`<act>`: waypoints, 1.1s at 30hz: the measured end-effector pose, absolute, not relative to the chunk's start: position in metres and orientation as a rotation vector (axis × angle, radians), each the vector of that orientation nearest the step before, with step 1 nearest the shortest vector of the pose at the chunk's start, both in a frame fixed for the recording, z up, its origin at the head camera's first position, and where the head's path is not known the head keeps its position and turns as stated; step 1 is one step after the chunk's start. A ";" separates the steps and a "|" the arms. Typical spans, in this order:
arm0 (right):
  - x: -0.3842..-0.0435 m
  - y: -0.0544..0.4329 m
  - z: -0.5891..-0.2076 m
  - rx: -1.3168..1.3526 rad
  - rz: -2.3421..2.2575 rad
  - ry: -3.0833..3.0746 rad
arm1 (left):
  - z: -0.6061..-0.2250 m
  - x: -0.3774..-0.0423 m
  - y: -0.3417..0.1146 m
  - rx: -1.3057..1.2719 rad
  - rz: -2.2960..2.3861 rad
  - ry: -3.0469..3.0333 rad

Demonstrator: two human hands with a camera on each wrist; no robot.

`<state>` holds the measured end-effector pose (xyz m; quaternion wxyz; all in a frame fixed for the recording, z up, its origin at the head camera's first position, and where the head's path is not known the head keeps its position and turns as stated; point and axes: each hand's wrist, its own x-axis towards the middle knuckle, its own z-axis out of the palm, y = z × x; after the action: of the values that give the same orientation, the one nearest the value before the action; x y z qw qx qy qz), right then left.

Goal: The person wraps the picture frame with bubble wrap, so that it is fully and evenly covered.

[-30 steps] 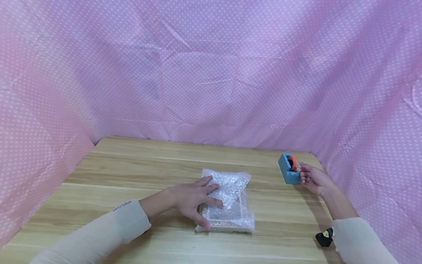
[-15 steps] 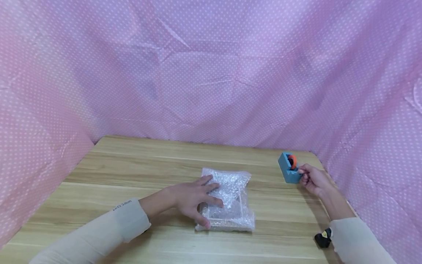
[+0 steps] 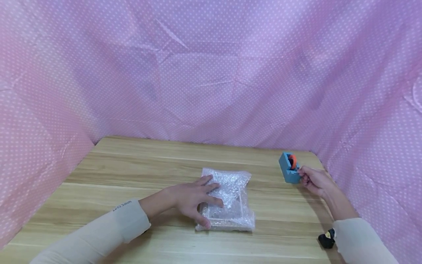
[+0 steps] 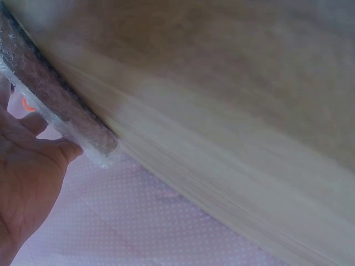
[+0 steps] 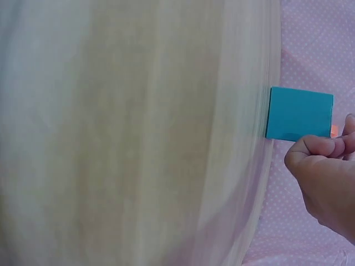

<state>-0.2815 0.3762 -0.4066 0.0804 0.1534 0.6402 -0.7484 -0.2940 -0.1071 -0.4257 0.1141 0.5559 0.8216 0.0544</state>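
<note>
A flat, framed thing wrapped in bubble wrap [image 3: 230,187] lies on the wooden table in the head view. My left hand [image 3: 194,200] rests on its left side with the fingers spread; the left wrist view shows thumb and fingers along the edge of the wrap [image 4: 97,149]. Farther right stands a blue tape dispenser [image 3: 291,178] with an orange roll core [image 3: 293,161]. At its front end my right hand [image 3: 314,181] pinches the tape between thumb and curled fingers; the strip itself is barely visible. In the right wrist view, those fingertips are right by the dispenser's blue end [image 5: 299,113].
A small black object with a yellow mark [image 3: 326,240] is on the table beside the right sleeve [image 3: 361,238]. Pink dotted cloth [image 3: 211,91] hangs behind the wooden table [image 3: 148,157] and along both sides.
My right hand's fingertips have dipped slightly and drawn closer together at the dispenser's front. The left hand and the bubble-wrapped thing stay where they were.
</note>
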 end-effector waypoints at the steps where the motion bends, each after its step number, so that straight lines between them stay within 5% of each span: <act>1: -0.282 0.377 -0.407 0.447 -2.237 1.914 | -0.425 -0.294 -0.107 1.631 0.159 2.411; 33: -0.271 0.396 -0.412 0.006 -1.294 2.452 | -0.432 -0.279 -0.096 1.608 0.148 2.452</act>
<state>-0.2709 0.3961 -0.4123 0.1834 0.0022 0.8694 -0.4587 -0.2788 -0.0964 -0.4321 0.1027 0.5448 0.8307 0.0501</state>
